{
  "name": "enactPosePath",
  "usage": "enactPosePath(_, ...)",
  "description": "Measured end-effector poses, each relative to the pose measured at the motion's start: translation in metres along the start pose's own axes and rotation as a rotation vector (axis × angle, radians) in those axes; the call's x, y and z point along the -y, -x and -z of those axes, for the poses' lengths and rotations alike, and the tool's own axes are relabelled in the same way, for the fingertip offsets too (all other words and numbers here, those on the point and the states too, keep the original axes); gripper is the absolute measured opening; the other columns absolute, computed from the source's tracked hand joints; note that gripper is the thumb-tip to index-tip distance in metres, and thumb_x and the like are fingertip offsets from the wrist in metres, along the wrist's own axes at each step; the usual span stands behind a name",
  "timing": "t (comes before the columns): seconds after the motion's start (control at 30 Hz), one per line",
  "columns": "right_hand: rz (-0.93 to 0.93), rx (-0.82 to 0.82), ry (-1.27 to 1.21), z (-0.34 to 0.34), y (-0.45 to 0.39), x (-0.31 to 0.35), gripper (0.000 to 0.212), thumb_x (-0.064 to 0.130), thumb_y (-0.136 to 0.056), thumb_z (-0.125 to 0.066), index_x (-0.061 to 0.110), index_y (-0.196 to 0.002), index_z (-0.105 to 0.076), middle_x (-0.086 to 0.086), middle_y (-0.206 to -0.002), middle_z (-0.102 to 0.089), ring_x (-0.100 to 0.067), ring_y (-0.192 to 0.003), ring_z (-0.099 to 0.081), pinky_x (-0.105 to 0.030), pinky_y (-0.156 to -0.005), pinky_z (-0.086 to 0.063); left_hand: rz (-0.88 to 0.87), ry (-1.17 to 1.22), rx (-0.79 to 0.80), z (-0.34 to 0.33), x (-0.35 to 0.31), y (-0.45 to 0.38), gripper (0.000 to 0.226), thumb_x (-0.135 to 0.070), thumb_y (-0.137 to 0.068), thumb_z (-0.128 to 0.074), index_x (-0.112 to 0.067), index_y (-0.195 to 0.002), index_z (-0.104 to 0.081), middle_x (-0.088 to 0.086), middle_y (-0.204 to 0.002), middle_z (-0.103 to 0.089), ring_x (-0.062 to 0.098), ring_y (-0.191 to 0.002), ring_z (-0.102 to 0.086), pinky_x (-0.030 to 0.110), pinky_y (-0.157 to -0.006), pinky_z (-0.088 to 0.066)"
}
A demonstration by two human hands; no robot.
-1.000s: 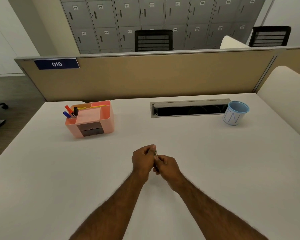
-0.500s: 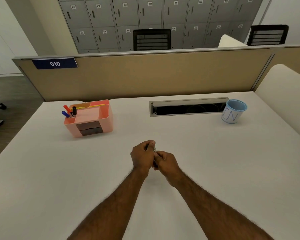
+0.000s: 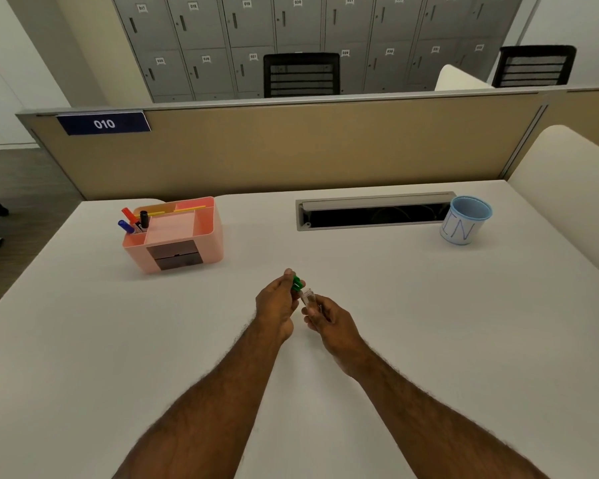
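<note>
Over the middle of the white desk (image 3: pixel 83 340), my left hand (image 3: pixel 277 305) pinches a small green piece (image 3: pixel 296 284), probably a cap. My right hand (image 3: pixel 329 321) grips a short clear tube-like piece (image 3: pixel 307 296) just below and right of the green one. The two pieces sit end to end; whether they touch is hard to tell. Fingers hide most of both pieces.
A pink desk organiser (image 3: pixel 177 233) with several markers stands at the back left. A blue cup (image 3: pixel 464 221) marked "IN" is at the back right, next to an open cable tray (image 3: pixel 374 212). A beige partition (image 3: pixel 291 150) closes the far edge.
My hands were pressed together hiding the object; they have now drawn slightly apart, and the green piece and the clear piece show between them.
</note>
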State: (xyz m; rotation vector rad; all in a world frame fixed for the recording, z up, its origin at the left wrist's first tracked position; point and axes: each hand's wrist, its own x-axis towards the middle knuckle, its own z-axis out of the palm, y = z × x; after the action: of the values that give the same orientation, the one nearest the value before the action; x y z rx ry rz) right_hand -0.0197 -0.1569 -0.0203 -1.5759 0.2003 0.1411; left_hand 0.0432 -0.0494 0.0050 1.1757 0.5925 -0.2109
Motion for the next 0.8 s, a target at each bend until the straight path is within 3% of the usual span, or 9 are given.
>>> enactPosePath(0.1, -0.003, -0.052, -0.012, 0.008, -0.004, 0.0, 0.04, 0.025, -0.097, -0.056, 0.024, -0.137, -0.05, 0.004, -0.108, -0.068, -0.014, -0.1, -0.067, -0.029, -0.094, -0.054, 0.025, -0.078, -0.025, 0.003, 0.002, -0.01, 0.024, -0.034, -0.092, -0.062, -0.013, -0.102, -0.069, 0.006, -0.096, -0.073, 0.02, -0.091, -0.067, 0.036, -0.086, -0.046)
enactPosePath(0.23, -0.001, -0.176, -0.028, 0.028, -0.013, 0.007, 0.052, 0.019, -0.097, -0.055, 0.02, -0.146, -0.039, 0.0, -0.106, -0.069, -0.02, -0.097, -0.069, -0.037, -0.099, -0.053, 0.062, -0.133, -0.043, 0.01, 0.006, -0.023, 0.039, -0.037, -0.092, -0.061, -0.009, -0.118, -0.065, 0.011, -0.113, -0.071, 0.024, -0.103, -0.066, 0.034, -0.087, -0.046)
enactPosePath(0.37, 0.09, -0.323, -0.032, 0.063, -0.028, 0.023, 0.053, 0.016, -0.098, -0.054, 0.021, -0.148, -0.037, -0.01, -0.111, -0.069, -0.021, -0.094, -0.067, -0.038, -0.095, -0.055, 0.097, 0.031, 0.006, 0.021, 0.013, -0.033, 0.028, -0.031, -0.093, -0.061, -0.009, -0.109, -0.067, 0.014, -0.109, -0.069, 0.024, -0.097, -0.065, 0.031, -0.08, -0.05)
enactPosePath(0.53, 0.209, -0.532, 0.086, 0.126, -0.051, 0.048, 0.049, 0.023, -0.099, -0.051, 0.024, -0.147, -0.038, -0.004, -0.111, -0.067, -0.013, -0.078, -0.069, -0.016, -0.067, -0.057, 0.169, 0.204, 0.084, 0.03, 0.024, -0.046, 0.024, -0.031, -0.092, -0.062, -0.008, -0.097, -0.066, 0.016, -0.099, -0.069, 0.027, -0.093, -0.067, 0.033, -0.073, -0.054)
enactPosePath(0.63, 0.24, -0.683, 0.155, 0.17, -0.067, 0.064, 0.046, 0.026, -0.1, -0.049, 0.025, -0.145, -0.041, -0.007, -0.11, -0.069, -0.015, -0.072, -0.068, -0.031, -0.075, -0.058, 0.187, 0.243, 0.096, 0.028, 0.028, -0.052, 0.023, -0.028, -0.092, -0.063, -0.006, -0.096, -0.066, 0.017, -0.095, -0.068, 0.027, -0.089, -0.068, 0.033, -0.063, -0.061)
enactPosePath(0.7, 0.272, -0.793, 0.216, 0.201, -0.074, 0.075, 0.047, 0.023, -0.101, -0.048, 0.021, -0.147, -0.04, -0.014, -0.117, -0.069, -0.019, -0.079, -0.067, -0.041, -0.083, -0.058, 0.184, 0.249, 0.099, 0.024, 0.029, -0.055, 0.022, -0.027, -0.091, -0.064, -0.005, -0.095, -0.066, 0.017, -0.094, -0.068, 0.028, -0.089, -0.067, 0.03, -0.058, -0.062)
enactPosePath(0.8, 0.263, -0.94, 0.42, 0.245, -0.086, 0.088, 0.055, 0.02, -0.1, -0.048, 0.019, -0.152, -0.028, -0.021, -0.125, -0.064, -0.032, -0.096, -0.068, -0.042, -0.088, -0.056, 0.175, 0.225, 0.109, 0.018, 0.028, -0.059, 0.022, -0.026, -0.091, -0.065, -0.004, -0.096, -0.066, 0.018, -0.094, -0.068, 0.028, -0.089, -0.068, 0.03, -0.06, -0.062)
